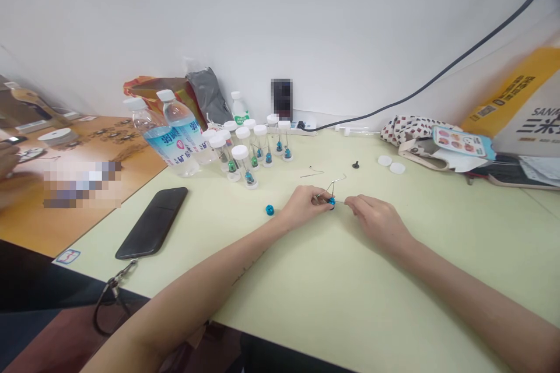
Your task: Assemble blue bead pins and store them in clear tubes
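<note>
My left hand (307,204) is closed in a pinch on a small shiny blue part (332,203), from which thin bent metal wires (333,186) stick up. Opposite it, my right hand (376,217) pinches a thin metal rod (340,203) whose far end reaches the blue part. Fingers cover the rod's near end. A second blue part (270,210) lies on the table, left of my left hand. Just beyond the hands are a loose bent wire (311,174) and, farther right, a small black piece (356,165).
Several clear tubes with white caps (244,166) stand at the back left, beside two water bottles (168,143). A black phone (153,222) lies at left. White discs (391,164), a patterned pouch (413,131) and a black cable (437,76) are at right. Another person's hand (7,157) shows far left.
</note>
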A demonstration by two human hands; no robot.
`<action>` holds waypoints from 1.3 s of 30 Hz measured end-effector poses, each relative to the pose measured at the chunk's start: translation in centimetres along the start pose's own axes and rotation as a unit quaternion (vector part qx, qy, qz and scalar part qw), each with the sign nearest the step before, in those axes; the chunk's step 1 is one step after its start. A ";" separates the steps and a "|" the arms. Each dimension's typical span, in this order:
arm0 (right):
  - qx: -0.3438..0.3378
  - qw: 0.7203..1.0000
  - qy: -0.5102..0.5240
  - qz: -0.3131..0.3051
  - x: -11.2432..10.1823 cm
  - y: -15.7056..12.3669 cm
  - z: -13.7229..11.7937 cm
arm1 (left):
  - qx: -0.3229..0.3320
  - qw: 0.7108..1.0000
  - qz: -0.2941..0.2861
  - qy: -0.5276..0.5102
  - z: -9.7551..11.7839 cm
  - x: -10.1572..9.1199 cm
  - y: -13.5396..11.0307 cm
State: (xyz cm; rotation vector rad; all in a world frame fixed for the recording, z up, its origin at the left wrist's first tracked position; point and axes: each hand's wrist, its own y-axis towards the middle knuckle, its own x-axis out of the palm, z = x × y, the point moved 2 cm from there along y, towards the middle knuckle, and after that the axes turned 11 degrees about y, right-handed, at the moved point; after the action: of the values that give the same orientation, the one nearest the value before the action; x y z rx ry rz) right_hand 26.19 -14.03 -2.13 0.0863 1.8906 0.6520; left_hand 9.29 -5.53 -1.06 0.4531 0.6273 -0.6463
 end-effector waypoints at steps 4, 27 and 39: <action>0.029 0.999 0.018 -0.001 0.1 -0.1 0.1 | 0.009 1.000 0.000 0.012 0.2 -0.1 -0.1; 0.177 0.940 0.289 -0.025 -1.2 0.8 -0.4 | 0.012 0.999 -0.008 0.030 0.7 0.2 -0.3; 0.125 0.978 0.162 -0.025 -0.9 0.6 -0.7 | 0.003 1.000 -0.008 0.015 0.9 0.2 -0.3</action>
State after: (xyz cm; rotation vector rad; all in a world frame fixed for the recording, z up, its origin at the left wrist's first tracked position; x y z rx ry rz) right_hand 25.84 -14.13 -0.95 0.0976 2.2773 0.4076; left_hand 9.55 -6.36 -0.61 0.4647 0.6574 -0.6587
